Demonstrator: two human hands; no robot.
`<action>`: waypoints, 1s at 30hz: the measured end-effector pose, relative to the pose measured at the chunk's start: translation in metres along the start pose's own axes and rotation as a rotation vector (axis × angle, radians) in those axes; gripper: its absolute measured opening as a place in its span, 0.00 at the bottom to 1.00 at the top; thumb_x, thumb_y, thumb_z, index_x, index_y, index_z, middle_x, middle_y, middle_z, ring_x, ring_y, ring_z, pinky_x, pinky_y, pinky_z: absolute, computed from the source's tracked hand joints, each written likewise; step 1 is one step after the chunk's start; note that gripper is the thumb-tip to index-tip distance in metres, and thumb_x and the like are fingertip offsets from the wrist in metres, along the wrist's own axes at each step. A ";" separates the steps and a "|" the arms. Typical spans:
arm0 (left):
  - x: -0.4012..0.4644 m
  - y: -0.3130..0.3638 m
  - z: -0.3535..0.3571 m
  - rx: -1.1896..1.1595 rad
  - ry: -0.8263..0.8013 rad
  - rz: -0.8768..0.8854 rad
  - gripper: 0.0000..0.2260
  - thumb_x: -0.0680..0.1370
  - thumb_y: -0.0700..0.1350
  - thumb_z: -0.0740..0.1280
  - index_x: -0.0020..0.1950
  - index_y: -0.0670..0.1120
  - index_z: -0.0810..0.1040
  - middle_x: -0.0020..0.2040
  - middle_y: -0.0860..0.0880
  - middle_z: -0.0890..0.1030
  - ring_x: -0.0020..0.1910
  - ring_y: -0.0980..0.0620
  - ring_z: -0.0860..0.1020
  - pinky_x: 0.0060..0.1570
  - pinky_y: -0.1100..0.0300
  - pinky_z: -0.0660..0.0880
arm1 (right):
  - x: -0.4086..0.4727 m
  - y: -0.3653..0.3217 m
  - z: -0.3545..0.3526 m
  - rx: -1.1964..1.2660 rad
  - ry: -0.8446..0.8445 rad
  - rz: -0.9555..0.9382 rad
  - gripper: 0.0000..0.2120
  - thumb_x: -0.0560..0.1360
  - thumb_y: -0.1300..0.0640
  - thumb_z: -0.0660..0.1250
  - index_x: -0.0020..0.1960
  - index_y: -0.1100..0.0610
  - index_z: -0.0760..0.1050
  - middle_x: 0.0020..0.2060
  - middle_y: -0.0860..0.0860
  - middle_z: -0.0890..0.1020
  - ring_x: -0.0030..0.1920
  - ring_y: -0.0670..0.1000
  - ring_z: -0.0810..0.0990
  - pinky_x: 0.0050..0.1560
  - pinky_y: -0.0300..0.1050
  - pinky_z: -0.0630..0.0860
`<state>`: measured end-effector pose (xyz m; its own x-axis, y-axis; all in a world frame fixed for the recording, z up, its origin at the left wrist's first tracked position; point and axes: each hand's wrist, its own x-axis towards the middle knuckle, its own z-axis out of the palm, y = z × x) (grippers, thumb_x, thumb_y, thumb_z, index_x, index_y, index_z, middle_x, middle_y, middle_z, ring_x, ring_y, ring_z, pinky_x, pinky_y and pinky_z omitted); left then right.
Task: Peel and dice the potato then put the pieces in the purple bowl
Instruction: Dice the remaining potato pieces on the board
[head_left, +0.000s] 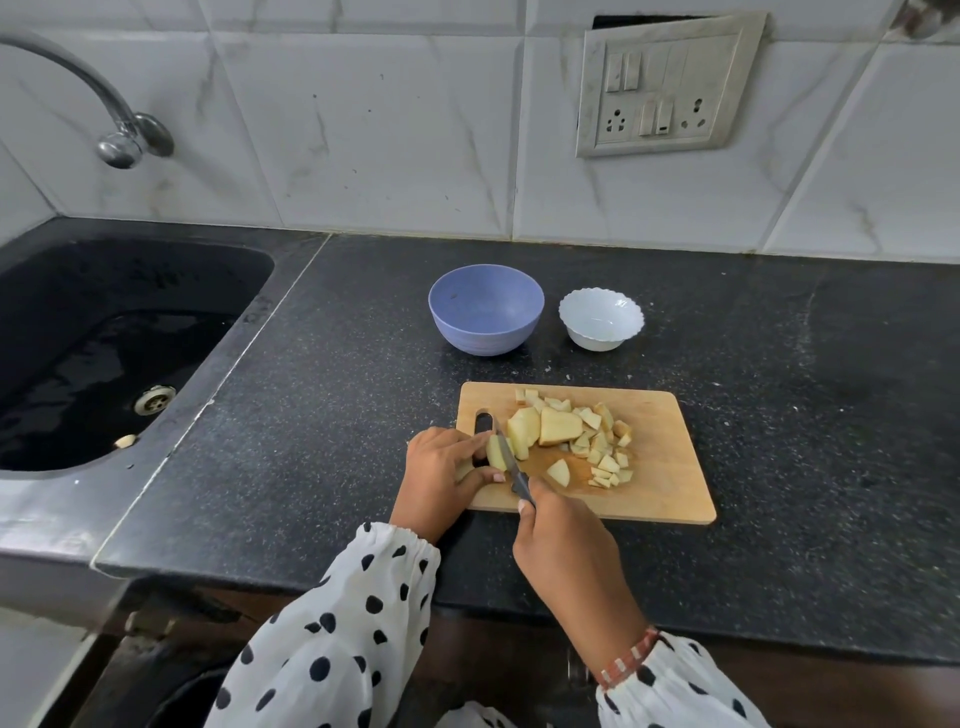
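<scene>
Two hands at work on the wooden cutting board, which lies on the black counter. Left hand pinches a potato piece at the board's left end. Right hand grips the knife, blade against that piece. Diced potato pieces heaped mid-board. Purple bowl stands beyond the board, white bowl just right of it.

Both sleeves are loose white cloth with black polka dots, gathered by elastic at the cuffs, and a red-and-white beaded bracelet circles the right wrist.
</scene>
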<state>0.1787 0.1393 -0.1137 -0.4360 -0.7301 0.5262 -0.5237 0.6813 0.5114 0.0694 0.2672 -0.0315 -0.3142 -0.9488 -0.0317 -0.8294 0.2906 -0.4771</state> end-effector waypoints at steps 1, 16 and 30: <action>0.000 -0.001 0.001 -0.003 0.009 0.006 0.25 0.69 0.63 0.64 0.51 0.44 0.82 0.36 0.52 0.80 0.36 0.50 0.76 0.41 0.49 0.74 | -0.001 -0.001 0.000 -0.009 -0.003 -0.003 0.19 0.81 0.53 0.53 0.72 0.53 0.61 0.54 0.49 0.79 0.53 0.49 0.78 0.46 0.41 0.74; 0.002 -0.005 0.002 -0.039 0.040 0.021 0.24 0.65 0.63 0.67 0.47 0.45 0.83 0.36 0.56 0.81 0.38 0.52 0.77 0.42 0.45 0.75 | -0.029 0.005 -0.002 -0.101 -0.074 -0.047 0.22 0.82 0.53 0.51 0.75 0.54 0.55 0.52 0.50 0.79 0.51 0.49 0.79 0.46 0.41 0.73; 0.000 0.004 -0.006 -0.032 -0.021 -0.003 0.23 0.68 0.60 0.66 0.51 0.43 0.81 0.39 0.53 0.80 0.40 0.52 0.76 0.48 0.59 0.69 | -0.020 0.016 -0.008 -0.067 -0.059 -0.071 0.18 0.81 0.53 0.53 0.71 0.52 0.63 0.52 0.50 0.79 0.51 0.50 0.78 0.47 0.44 0.75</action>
<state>0.1811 0.1420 -0.1074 -0.4499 -0.7326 0.5108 -0.5014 0.6805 0.5344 0.0587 0.2919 -0.0314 -0.2277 -0.9723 -0.0531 -0.8783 0.2286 -0.4199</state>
